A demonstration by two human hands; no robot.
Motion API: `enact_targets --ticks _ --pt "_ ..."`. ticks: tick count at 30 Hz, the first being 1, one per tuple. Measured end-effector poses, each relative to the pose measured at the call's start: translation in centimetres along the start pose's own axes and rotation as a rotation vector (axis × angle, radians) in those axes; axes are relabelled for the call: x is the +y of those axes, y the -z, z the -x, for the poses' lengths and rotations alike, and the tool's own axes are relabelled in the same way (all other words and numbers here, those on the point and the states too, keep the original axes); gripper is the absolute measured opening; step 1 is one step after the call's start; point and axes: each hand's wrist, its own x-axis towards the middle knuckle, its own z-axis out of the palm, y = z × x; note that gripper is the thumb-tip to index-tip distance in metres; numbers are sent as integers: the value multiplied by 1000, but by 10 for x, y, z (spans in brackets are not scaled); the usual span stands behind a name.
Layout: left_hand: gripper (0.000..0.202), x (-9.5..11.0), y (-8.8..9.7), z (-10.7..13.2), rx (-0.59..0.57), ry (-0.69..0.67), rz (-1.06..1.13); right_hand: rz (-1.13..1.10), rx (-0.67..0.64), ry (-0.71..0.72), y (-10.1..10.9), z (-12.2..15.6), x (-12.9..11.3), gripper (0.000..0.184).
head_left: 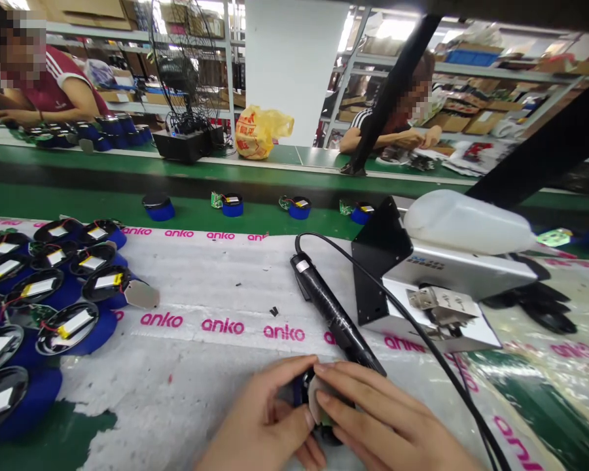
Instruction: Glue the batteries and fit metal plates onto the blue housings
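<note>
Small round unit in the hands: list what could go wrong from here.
1. The left hand and right hand pinch the small round unit with the fingers alone; it might slip onto the table.
2. The black screwdriver lies with its tip against the right hand, and its cable runs beside the wrist; a snag could drag it.
3. Loose black bits lie on the sheet nearby and could end up under the unit.
</note>
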Motion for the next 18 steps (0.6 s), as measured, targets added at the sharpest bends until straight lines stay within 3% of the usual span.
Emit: enact_targets --ticks 5,11,15,18 --pt "81 -2 12 -1 -112 27 195 11 4 -33 -9 -3 -5 45" --pt "81 17 -2 -2 17 128 150 50 -16 -45 -4 0 -2 39" --pt "90 14 -7 0 91 139 126 50 -86 22 2 2 5 25" --pt "91 8 -5 0 98 141 62 56 -90 53 2 1 9 27"
